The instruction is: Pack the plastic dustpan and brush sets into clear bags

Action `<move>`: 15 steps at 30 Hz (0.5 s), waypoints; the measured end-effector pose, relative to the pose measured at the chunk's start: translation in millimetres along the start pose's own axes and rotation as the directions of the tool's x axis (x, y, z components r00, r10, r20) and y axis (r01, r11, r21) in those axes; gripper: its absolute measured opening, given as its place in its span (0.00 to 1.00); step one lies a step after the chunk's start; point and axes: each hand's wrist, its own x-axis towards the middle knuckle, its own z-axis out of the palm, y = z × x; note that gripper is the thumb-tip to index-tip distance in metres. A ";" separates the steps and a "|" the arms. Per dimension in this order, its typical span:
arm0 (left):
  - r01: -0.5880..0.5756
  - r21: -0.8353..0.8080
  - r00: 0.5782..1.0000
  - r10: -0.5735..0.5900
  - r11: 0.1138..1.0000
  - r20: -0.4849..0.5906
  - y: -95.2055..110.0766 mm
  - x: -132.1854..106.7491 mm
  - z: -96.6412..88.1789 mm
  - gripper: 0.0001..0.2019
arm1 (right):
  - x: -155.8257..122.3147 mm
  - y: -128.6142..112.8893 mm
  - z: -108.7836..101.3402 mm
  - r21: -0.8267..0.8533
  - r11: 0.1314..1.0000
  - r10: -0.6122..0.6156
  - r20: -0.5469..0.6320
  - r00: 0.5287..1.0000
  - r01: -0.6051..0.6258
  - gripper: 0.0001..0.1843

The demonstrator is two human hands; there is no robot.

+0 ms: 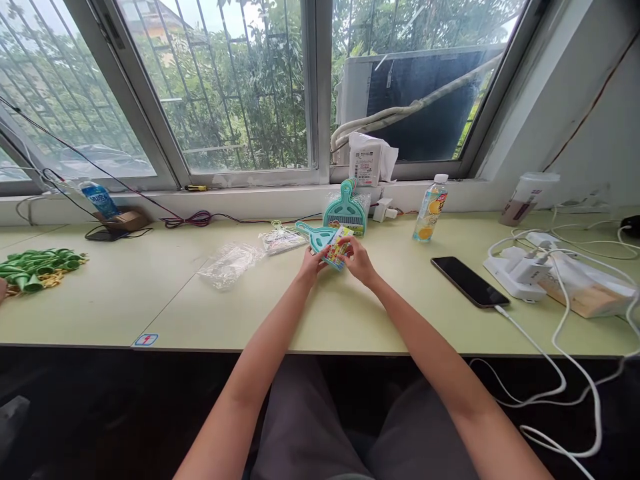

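Note:
Both of my hands meet over the pale green table (350, 313), holding one small colourful printed card (338, 247) between them. My left hand (313, 265) grips its left edge with curled fingers. Pinching the card from the right is my right hand (357, 259). A teal dustpan (316, 235) lies flat just behind the card. Further back a teal brush-and-dustpan set (345, 210) stands upright in clear wrap against the window ledge.
Crumpled clear plastic bags (230, 265) lie left of my hands. A lemon drink bottle (430, 208) and a black phone (470, 281) on a white cable sit to the right, beside a power strip (520, 270). Green and yellow pieces (37, 267) are piled far left.

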 end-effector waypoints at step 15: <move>-0.048 0.024 0.995 0.050 0.999 -0.083 -0.3 2.3 1.6 0.30 | -1.4 4.7 -1.8 0.204 0.810 0.585 -0.219 0.780 -0.550 0.26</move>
